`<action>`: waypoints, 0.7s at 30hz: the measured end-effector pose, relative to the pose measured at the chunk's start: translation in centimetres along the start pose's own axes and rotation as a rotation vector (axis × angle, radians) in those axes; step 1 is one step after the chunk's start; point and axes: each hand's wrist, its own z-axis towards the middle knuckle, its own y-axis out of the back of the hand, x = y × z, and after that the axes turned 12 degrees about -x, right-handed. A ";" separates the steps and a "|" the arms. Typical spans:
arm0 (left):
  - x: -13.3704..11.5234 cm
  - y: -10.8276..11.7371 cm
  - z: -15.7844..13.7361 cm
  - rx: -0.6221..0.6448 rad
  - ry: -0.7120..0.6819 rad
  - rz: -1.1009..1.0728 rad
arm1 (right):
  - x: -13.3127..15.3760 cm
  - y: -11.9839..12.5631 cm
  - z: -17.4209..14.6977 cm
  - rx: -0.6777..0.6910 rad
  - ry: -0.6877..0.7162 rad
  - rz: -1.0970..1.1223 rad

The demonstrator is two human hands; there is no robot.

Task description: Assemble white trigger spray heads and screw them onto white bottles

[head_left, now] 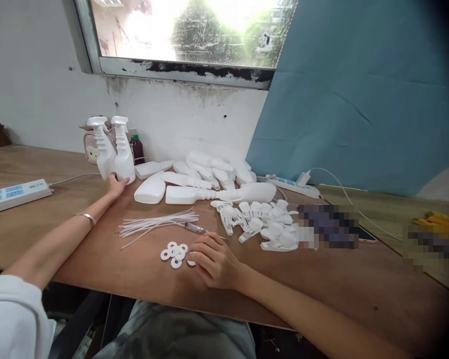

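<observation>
Two white spray bottles (124, 157) with trigger heads stand upright side by side at the back left. My left hand (116, 186) is closed at the base of the right-hand one, thumb in front. My right hand (215, 259) rests on the table with its fingers curled together; what they hold, if anything, is hidden. Just beyond its fingers lies a thin screwdriver-like tool (195, 228) with a clear handle. White ring washers (176, 253) lie left of that hand, one partly under its fingertips. Behind them is a bundle of thin white tubes (155, 223).
Several white bottles without heads (183, 195) lie piled by the wall. Loose white trigger heads (252, 222) are heaped to the right. Power strips (17, 196) sit at both sides, with cables. A dark bottle (137, 149) and pink pouch stand behind the spray bottles.
</observation>
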 end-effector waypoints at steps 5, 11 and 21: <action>-2.1 3.1 -0.9 -0.132 -0.205 0.036 | -0.8 0.5 0.1 -0.153 -0.251 0.133; -6.8 8.7 -3.7 -0.443 -0.631 0.054 | -3.0 3.0 2.4 -0.493 -1.025 0.688; -8.2 10.0 -8.9 -0.514 -0.765 -0.092 | -2.7 4.8 3.6 -0.638 -1.431 1.240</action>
